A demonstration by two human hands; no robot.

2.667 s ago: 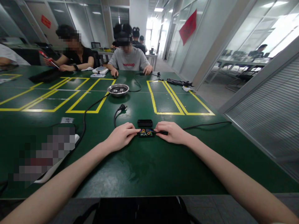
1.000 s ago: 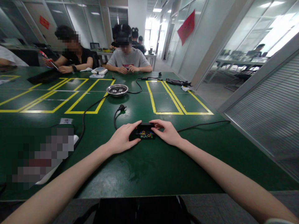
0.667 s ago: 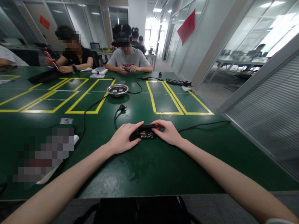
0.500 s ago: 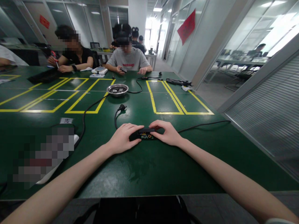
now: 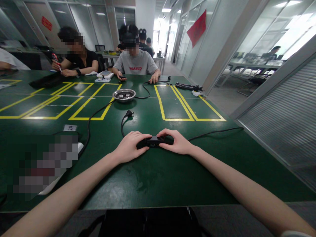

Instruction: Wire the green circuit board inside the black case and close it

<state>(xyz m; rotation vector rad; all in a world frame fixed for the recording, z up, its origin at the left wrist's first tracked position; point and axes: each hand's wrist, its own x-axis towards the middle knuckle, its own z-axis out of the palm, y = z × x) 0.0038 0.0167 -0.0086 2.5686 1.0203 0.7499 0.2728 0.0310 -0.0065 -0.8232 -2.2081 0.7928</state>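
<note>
On the green table, both hands hold a small black electronic case (image 5: 153, 141) attached to a black cord. My left hand (image 5: 132, 144) grips its left end, thumb at the front and fingers on top. My right hand (image 5: 178, 141) is curled round the right end, fingertips on the upper cover and thumb against the front edge. The cover lies over the case, and a narrow gap at the front shows parts of a circuit board inside. Behind my left hand, a black power plug (image 5: 128, 114) rests at the end of a curved cord.
A metal bowl (image 5: 124, 95) with small metal parts stands further back. A white power strip (image 5: 74, 161), partly blurred out, lies at left. Yellow tape (image 5: 179, 119) marks rectangles on the table. A black tripod-like object (image 5: 189, 87) lies back right. Co-workers (image 5: 135, 61) sit opposite.
The raised cover has come down over the case, hiding most of the circuit board. My left hand has hardly moved. Across the table, a co-worker's hands have shifted.
</note>
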